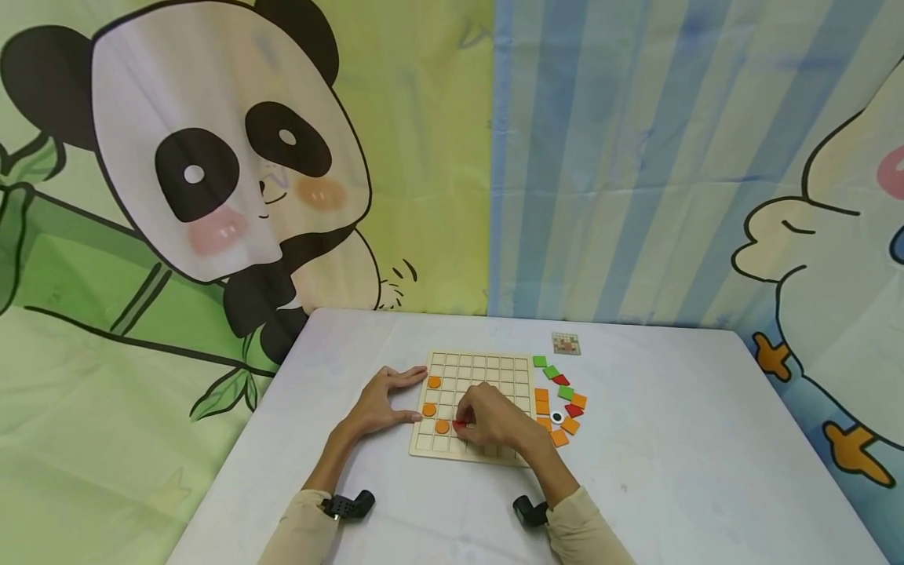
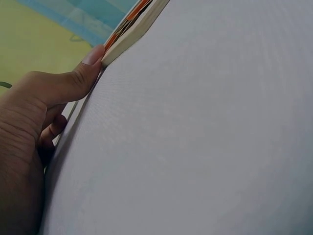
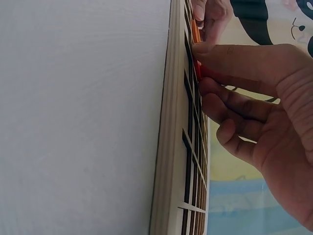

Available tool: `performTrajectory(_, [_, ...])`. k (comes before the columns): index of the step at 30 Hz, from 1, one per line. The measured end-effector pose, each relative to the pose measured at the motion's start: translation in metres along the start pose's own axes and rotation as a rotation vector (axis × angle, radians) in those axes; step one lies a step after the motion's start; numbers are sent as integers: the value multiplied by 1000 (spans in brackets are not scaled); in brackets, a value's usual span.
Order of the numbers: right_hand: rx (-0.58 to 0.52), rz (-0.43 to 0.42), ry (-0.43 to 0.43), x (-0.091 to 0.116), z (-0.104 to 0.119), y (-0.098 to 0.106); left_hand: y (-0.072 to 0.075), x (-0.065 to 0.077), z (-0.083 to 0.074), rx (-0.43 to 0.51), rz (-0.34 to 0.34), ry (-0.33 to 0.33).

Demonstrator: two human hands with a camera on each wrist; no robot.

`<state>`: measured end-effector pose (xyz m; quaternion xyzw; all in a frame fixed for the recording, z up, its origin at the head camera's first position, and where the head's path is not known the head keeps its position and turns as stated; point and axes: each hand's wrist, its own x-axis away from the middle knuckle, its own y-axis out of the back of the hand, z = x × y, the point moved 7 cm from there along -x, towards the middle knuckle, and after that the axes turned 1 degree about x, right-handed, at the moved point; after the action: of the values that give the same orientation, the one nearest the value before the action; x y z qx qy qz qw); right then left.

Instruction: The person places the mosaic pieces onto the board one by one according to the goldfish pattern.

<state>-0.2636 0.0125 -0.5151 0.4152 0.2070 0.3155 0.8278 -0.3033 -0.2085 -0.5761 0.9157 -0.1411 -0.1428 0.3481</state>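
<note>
A square wooden grid board [image 1: 497, 375] lies on the white table. My left hand [image 1: 377, 404] rests at the board's left edge, thumb and fingers spread apart and fairly straight. The left wrist view shows its thumb [image 2: 92, 58] touching the board's corner side. Over the board's lower middle, my right hand [image 1: 490, 417] pinches a small red piece [image 1: 459, 424] between thumb and fingertips. That red piece [image 3: 197, 70] sits at the grid surface in the right wrist view, partly hidden by the fingers. Orange round pieces [image 1: 442, 426] sit in the grid's left part.
Right of the board lie loose orange squares [image 1: 541, 395], green squares [image 1: 540, 361], red pieces [image 1: 574, 410] and a white disc with a black centre [image 1: 556, 417]. A small patterned card [image 1: 566, 344] lies farther back. A cartoon-printed curtain [image 1: 438, 157] hangs behind the table [image 1: 678, 439].
</note>
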Motion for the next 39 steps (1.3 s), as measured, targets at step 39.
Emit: performTrajectory(39, [-31, -97, -169, 57, -54, 58, 1, 0, 0, -34, -5, -25])
